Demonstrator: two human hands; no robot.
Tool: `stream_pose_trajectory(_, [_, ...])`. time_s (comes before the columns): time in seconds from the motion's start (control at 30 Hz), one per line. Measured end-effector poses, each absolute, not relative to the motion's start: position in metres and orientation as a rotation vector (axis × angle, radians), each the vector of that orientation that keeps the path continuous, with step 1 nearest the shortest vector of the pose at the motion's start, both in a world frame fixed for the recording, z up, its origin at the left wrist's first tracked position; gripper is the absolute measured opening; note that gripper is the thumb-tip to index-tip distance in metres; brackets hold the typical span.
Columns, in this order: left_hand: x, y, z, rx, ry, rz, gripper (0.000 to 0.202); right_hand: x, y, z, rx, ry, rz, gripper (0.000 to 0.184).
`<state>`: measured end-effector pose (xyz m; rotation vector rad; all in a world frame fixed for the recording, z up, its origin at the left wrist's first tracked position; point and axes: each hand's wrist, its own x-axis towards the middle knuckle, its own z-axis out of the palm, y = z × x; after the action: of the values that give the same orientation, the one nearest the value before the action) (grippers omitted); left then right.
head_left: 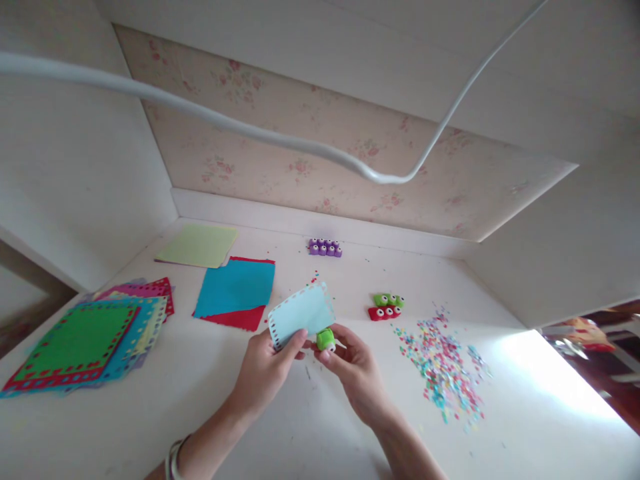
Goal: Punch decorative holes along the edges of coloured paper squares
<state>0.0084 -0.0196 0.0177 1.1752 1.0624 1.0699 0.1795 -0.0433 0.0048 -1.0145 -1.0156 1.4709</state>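
Note:
My left hand (273, 363) is closed on a pale blue sheet of paper (300, 313) with small holes punched along its edges. A green craft punch (325, 339) with a white button sits in my right hand (357, 373), its fingers wrapped round it. The punch is at the paper's lower right corner; whether the edge is inside its slot I cannot tell. More small punches stand on the table: a purple group (325, 248) at the back, a green row (389, 300) and a red row (385, 313) to the right.
Punched sheets (75, 343) lie in a fanned pile at left. Blue paper (237, 287) on red, and pale green sheets (197, 245), lie nearer the middle. Coloured paper bits (445, 367) are scattered at right. A white cable (280, 139) hangs across the upper view.

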Motion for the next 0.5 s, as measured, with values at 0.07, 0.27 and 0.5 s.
stream_pose_trajectory(0.07, [0.0081,-0.0193,0.0170,1.184,1.070,1.065,0.032,0.1809,-0.0440,0.0035,-1.034,-1.025,1.465,0.038])
stream_pose_trajectory(0.27, [0.0063,-0.0195,0.0171,1.258,1.064,1.037,0.034,0.1805,-0.0432,0.0053,-1.001,-1.059,1.491,0.037])
stream_pose_trajectory(0.5, [0.0057,-0.0196,0.0197,1.285,1.093,1.029,0.035,0.1803,-0.0437,0.0092,-1.029,-1.082,1.465,0.035])
